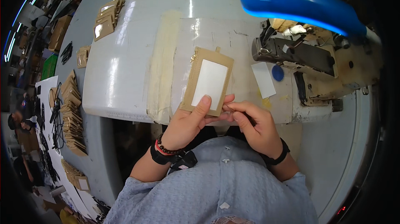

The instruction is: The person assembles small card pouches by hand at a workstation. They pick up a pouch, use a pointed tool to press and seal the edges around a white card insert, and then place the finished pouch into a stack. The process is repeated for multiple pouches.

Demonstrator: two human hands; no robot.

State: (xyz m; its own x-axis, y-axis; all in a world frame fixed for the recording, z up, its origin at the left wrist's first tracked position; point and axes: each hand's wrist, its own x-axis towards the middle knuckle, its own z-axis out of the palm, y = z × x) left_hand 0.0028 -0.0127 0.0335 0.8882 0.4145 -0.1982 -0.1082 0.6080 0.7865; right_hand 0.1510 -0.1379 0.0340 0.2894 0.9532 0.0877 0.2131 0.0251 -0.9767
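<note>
Far left, a green crate [50, 66] stands beyond the grey table [98, 140]. Black cords [56, 115] lie near that table's far side, just left of a long, leaning row of tan holders [73, 124]. Left of centre, a fanned pile of similar holders [107, 20] rests at the far corner of the white table [135, 57]. Centre: a tan card holder [210, 80] with a white window and a short tab at its top is held slightly tilted above the white table's near edge. The left hand [185, 124] has its grip closed on the lower end, thumb across the window. The right hand [255, 123] meets the lower right corner, its grip narrow; whether anything lies between its fingertips cannot be told. Right: a white card [263, 79], a blue disc [277, 73] and a sewing machine [296, 55].
</note>
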